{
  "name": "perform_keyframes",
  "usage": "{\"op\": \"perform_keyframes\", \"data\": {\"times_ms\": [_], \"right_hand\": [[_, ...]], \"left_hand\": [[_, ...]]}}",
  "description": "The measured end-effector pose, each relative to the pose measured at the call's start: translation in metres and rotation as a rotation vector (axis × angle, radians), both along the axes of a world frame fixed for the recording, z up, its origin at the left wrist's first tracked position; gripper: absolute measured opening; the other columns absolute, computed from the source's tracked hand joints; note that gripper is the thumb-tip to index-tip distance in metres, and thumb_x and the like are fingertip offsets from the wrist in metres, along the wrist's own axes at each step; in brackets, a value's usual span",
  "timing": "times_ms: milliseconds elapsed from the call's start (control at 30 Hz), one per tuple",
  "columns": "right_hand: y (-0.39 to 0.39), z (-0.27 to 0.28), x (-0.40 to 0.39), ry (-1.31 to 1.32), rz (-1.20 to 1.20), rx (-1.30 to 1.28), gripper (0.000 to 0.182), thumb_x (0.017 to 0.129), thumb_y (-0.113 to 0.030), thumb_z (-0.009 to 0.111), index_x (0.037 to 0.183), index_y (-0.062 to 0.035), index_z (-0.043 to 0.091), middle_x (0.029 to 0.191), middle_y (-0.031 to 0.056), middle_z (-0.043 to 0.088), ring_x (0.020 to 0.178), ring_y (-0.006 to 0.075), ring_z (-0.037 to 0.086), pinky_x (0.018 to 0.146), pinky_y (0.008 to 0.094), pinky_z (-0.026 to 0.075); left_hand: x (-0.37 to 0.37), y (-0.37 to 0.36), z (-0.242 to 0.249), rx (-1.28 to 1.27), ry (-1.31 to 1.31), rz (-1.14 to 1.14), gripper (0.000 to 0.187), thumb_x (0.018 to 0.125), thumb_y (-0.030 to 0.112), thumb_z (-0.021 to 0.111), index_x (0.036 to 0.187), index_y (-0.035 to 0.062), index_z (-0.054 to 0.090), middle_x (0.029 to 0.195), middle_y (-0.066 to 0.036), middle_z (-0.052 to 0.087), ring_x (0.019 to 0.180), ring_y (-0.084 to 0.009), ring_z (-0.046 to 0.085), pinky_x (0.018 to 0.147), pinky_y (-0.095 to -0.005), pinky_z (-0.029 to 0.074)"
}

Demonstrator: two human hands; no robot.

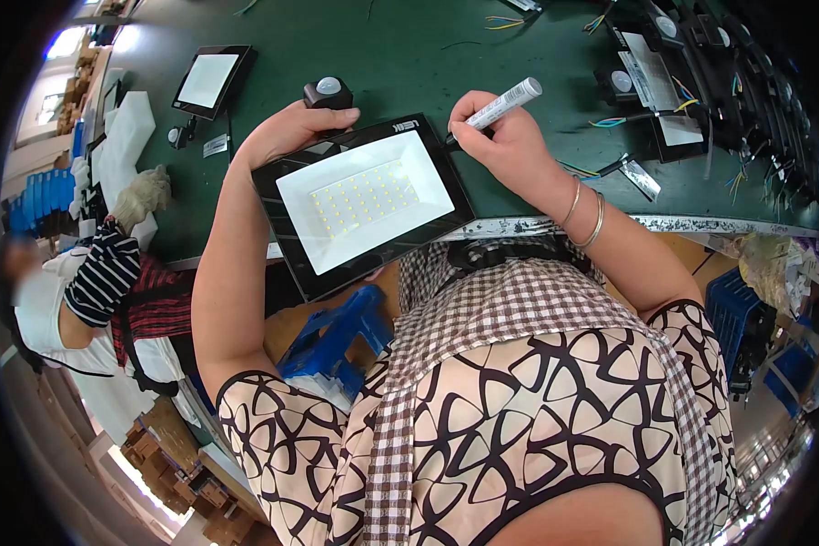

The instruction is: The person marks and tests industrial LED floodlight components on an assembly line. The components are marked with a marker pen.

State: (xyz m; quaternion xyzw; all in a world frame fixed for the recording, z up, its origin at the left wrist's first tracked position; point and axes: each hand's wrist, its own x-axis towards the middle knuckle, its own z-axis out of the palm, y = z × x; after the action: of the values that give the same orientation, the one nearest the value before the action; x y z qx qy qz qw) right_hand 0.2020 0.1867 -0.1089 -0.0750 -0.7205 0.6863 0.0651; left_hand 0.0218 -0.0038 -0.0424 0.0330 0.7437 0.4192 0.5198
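A black-framed LED floodlight lies tilted at the table's near edge, its lit-looking face with rows of yellow chips turned up. My left hand is closed at its upper left, the thumb over the black motion sensor with a white dome; the other fingers are hidden behind it. In my right hand is a white marker pen, gripped between thumb and fingers. Its dark tip points down to the floodlight's upper right edge; whether it touches cannot be told.
Another floodlight lies at the back left of the green table. More floodlights with sensors and loose wires crowd the right side. A co-worker in a striped sleeve sits at the left. A blue stool stands below the table.
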Motion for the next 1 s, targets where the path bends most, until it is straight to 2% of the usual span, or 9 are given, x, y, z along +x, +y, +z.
{"op": "perform_keyframes", "data": {"times_ms": [100,300,600,1000], "right_hand": [[0.000,-0.004,-0.006,0.015,-0.032,0.031,0.012,0.082,-0.016,0.056,0.078,-0.0052,0.055,0.059,-0.0027,0.045,0.053,0.0064,0.041,0.050,0.0238,0.034],[0.001,-0.006,-0.014,0.031,-0.082,0.082,0.012,0.081,-0.017,0.057,0.078,-0.0051,0.056,0.059,-0.0021,0.047,0.053,0.0071,0.042,0.050,0.0243,0.035],[0.000,-0.005,0.016,0.025,-0.044,-0.042,0.009,0.078,-0.012,0.056,0.074,-0.0040,0.056,0.060,-0.0036,0.046,0.055,0.0043,0.041,0.050,0.0225,0.034],[-0.005,-0.002,0.013,0.000,-0.068,0.030,0.010,0.079,-0.014,0.056,0.076,-0.0041,0.054,0.059,-0.0024,0.044,0.054,0.0055,0.040,0.050,0.0230,0.034]], "left_hand": [[-0.001,0.000,-0.001,-0.002,0.007,-0.010,0.020,0.082,0.023,0.066,0.083,0.0047,0.058,0.073,-0.001,0.061,0.056,-0.0081,0.055,0.050,-0.0237,0.045],[0.001,0.000,-0.001,0.012,-0.011,0.025,0.020,0.082,0.023,0.066,0.085,0.0047,0.058,0.074,-0.001,0.061,0.057,-0.0080,0.056,0.051,-0.0236,0.045],[0.002,-0.001,0.000,0.018,-0.013,0.029,0.021,0.082,0.023,0.066,0.087,0.0046,0.057,0.075,-0.001,0.061,0.058,-0.0080,0.056,0.052,-0.0239,0.046],[0.001,-0.004,-0.002,0.016,0.022,-0.014,0.023,0.082,0.026,0.066,0.088,0.0050,0.057,0.079,-0.001,0.061,0.062,-0.0082,0.057,0.054,-0.0234,0.047]]}}
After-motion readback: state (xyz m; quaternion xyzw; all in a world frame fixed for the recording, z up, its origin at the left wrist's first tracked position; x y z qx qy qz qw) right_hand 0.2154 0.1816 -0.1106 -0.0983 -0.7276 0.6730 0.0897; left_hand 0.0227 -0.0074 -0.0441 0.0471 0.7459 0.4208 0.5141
